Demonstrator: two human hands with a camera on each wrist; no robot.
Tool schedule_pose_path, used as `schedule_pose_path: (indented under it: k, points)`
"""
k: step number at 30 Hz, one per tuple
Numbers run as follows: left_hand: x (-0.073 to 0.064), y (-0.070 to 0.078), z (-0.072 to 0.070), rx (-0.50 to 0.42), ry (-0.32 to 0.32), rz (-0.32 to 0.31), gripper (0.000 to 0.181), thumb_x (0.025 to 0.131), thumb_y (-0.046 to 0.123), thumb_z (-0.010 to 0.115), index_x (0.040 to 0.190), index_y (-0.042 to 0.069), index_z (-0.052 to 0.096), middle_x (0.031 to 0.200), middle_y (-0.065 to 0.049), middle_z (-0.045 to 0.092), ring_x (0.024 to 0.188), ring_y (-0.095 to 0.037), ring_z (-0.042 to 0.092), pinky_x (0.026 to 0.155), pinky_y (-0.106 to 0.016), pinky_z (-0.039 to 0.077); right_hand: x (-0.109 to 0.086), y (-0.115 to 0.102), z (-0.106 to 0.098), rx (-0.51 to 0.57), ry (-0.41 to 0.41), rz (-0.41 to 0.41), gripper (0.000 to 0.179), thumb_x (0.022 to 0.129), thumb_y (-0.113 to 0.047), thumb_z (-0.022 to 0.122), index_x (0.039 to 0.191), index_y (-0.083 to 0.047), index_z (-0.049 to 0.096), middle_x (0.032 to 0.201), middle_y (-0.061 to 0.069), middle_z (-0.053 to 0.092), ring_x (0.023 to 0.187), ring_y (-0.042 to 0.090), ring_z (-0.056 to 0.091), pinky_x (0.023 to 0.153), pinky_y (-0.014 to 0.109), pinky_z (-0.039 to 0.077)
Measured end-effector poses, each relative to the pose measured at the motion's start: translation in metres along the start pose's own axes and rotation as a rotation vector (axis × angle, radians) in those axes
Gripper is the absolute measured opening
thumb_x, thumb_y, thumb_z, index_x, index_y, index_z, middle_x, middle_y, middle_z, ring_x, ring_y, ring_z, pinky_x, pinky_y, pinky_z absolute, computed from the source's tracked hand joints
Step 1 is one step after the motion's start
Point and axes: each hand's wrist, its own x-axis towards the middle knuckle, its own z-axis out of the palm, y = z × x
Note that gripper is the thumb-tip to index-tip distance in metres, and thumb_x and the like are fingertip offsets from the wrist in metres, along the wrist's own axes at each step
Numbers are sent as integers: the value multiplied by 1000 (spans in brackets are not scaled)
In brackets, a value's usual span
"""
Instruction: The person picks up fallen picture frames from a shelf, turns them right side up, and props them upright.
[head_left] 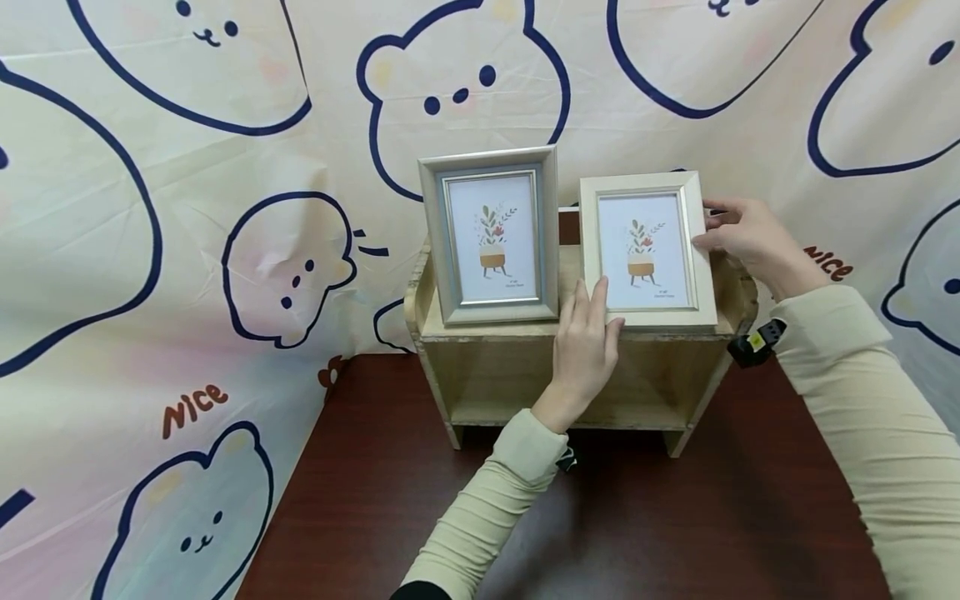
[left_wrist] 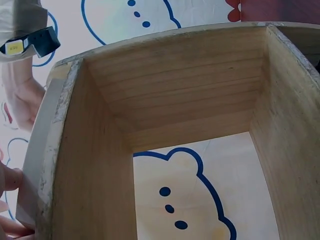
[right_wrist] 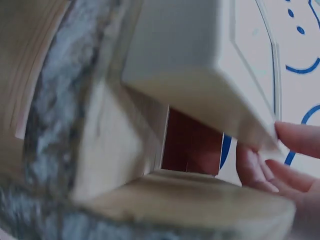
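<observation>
- The person's right hand (head_left: 757, 242) pinches the right edge of the cream picture frame (head_left: 642, 250); its grip is closed on that edge, the thumb at the front and fingers behind;
- The left hand (head_left: 587, 350) touches the lower left corner of the same frame; its grip is loose, the fingers nearly straight and resting against the corner, the thumb beside the bottom edge;
- The cream picture frame is on the right part of the top of the wooden shelf (head_left: 441, 379), leaning back a little and facing the person; its print shows a plant in an orange pot on legs;
- The grey-silver picture frame (head_left: 491, 242), with a similar print, stands on the left part of that top, beside the cream one with a gap between them;
- The wooden shelf stands on the dark red-brown tabletop (head_left: 352, 500); a cloth (head_left: 292, 275) with cartoon bears hangs behind it.
</observation>
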Motion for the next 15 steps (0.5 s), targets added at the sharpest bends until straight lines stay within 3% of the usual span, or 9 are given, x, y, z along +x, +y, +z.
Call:
schedule_pose_path:
  k: [2,8,15]
  points:
    - [1,-1,0,-27,0,-1,52,87,18,62,129,-6,42,122,-29,50,111,-35,50,92,-34,43,-1,2,-3,-7,5,-24,68,90,-13,54,146,-8,16,132,22,34,113,30,38,96,45,34]
    - [3,-6,-6,-114,-45,-35,63,85,21,64,132,-11,36,128,-23,48,114,-32,49,97,-33,38,-7,5,-8,13,58,-94,71,87,-13,60,146,-16,21,119,7,44,102,16,47,77,16,45]
    - [7,-9,-12,-190,-148,-136,73,83,27,67,135,-10,31,119,-21,55,103,-29,56,86,-35,47,-16,8,-11,174,86,-166,74,83,-5,64,144,-23,27,109,-4,49,92,4,53,70,10,45]
